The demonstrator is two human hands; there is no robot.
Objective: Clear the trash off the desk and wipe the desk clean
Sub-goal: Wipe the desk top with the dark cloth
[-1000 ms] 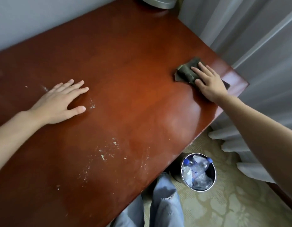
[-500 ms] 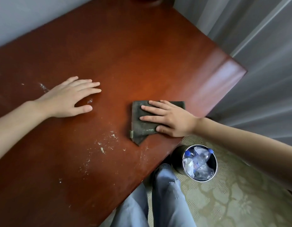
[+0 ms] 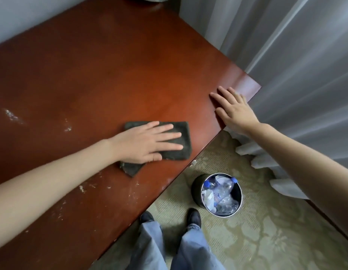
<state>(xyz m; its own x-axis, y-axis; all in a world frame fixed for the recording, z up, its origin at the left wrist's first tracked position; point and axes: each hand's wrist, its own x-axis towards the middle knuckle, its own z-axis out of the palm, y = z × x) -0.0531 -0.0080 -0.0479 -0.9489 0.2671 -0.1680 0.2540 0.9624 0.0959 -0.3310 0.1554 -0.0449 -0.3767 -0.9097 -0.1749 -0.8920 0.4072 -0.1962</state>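
The red-brown wooden desk (image 3: 110, 75) fills the left and middle of the head view. A dark grey-green cloth (image 3: 185, 131) lies flat on it near the front edge. My left hand (image 3: 147, 143) presses down on the cloth with the fingers stretched out and pointing right. At the desk's right front corner my right hand (image 3: 235, 112) rests flat on the wood, fingers apart, holding nothing. Pale crumbs and dust streaks (image 3: 68, 126) mark the wood left of the cloth, and more specks (image 3: 82, 189) lie near the front edge.
A round metal bin (image 3: 196, 190) stands on the patterned carpet below the desk's front edge, holding crushed plastic bottles (image 3: 222, 193). Grey curtains (image 3: 296, 75) hang just past the desk's right side. My legs and dark shoes (image 3: 194, 217) are beside the bin.
The cloth has passed from my right hand to my left hand. The right hand has moved to the desk's right corner. The left hand has come right, off the bare wood, onto the cloth.
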